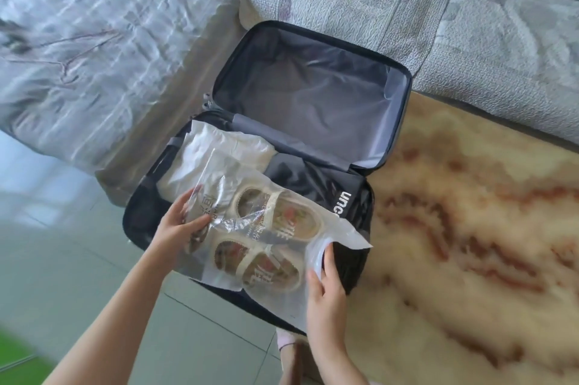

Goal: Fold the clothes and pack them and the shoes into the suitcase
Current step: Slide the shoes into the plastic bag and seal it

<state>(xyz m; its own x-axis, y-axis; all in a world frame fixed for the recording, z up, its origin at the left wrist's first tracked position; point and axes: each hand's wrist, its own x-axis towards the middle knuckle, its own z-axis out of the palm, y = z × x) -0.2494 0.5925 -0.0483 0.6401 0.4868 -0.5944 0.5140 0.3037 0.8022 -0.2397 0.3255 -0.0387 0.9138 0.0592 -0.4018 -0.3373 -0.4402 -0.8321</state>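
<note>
left grip [181, 223] pinching one end of the shoe bag [332, 229], right grip [322, 286] curled round the other, atop folded clothes [216, 152] in the suitcase [395, 121]. risk: slick plastic slipping, shoes [275, 215] sliding out, rumpling folds.

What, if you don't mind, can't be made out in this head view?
Head view:
- Black garment lettering: only "unc" shows; the plastic bag covers the rest.
- Suitcase floor, near half: hidden under the bag and sandals.
- Right hand fingertips: veiled by the bag's frosted edge.
- Bag print: creased and glaring, unreadable.
</note>
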